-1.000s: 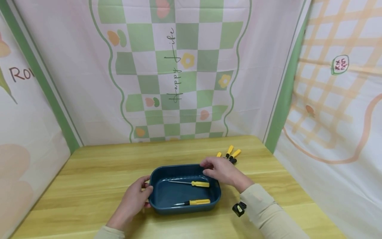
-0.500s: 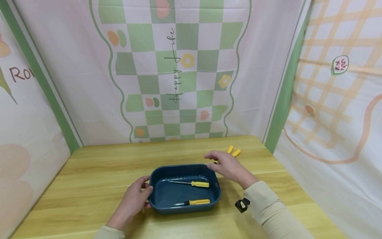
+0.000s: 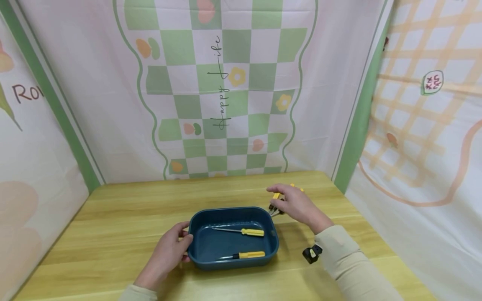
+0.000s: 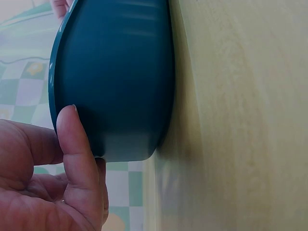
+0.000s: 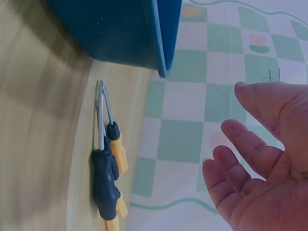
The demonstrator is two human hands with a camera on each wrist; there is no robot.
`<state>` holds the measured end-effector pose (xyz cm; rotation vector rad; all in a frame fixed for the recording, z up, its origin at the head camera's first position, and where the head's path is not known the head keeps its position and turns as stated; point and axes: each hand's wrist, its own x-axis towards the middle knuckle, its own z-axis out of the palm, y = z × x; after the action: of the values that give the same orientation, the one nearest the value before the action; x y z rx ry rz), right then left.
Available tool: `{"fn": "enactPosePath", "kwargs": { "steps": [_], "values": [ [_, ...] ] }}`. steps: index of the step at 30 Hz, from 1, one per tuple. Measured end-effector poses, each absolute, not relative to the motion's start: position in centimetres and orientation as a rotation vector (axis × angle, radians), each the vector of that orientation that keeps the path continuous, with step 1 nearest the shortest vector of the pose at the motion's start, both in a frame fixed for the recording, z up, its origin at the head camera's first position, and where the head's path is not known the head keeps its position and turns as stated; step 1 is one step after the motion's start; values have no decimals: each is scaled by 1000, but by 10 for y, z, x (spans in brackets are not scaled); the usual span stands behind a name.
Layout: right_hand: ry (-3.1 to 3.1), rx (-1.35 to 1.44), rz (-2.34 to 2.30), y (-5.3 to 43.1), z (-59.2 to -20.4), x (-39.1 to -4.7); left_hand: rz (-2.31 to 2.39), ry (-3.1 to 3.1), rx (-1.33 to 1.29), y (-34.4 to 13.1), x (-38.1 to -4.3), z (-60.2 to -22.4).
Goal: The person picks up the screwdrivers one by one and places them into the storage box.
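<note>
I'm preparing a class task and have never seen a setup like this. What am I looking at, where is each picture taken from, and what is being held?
There is no machine: a person works with two bare hands. The wide view comes from a camera on the head, looking forward and down; the two closer views come from a camera on each wrist, so the table appears tipped sideways. On it sits a blue container with two yellow-handled screwdrivers inside. Beside its far right corner lies a group of screwdrivers with yellow and black handles. The left hand holds the container's left end. The right hand holds nothing; it hovers open by that group.
</note>
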<state>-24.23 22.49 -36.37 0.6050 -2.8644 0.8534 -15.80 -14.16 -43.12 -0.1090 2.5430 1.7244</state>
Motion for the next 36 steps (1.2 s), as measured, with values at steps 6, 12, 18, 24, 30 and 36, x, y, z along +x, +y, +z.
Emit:
{"fn": "enactPosePath", "kwargs": {
  "steps": [6, 12, 18, 24, 30, 36],
  "values": [
    [-2826, 587, 841, 231, -361, -245, 1713, 2546, -109, -142, -158, -431],
    [-2810, 582, 792, 240, -362, -248, 1717, 2542, -112, -142, -158, -432],
    [-2778, 567, 743, 247, -365, -252, 1723, 2542, -110, -142, -158, -432],
    [-2766, 555, 716, 252, -368, -254, 1729, 2541, -107, -142, -159, -433],
    [-2779, 536, 679, 257, -372, -257, 1714, 2540, -110, -143, -160, -434],
    [-2785, 525, 636, 260, -377, -260, 1707, 2539, -115, -142, -160, -433]
  ]
}}
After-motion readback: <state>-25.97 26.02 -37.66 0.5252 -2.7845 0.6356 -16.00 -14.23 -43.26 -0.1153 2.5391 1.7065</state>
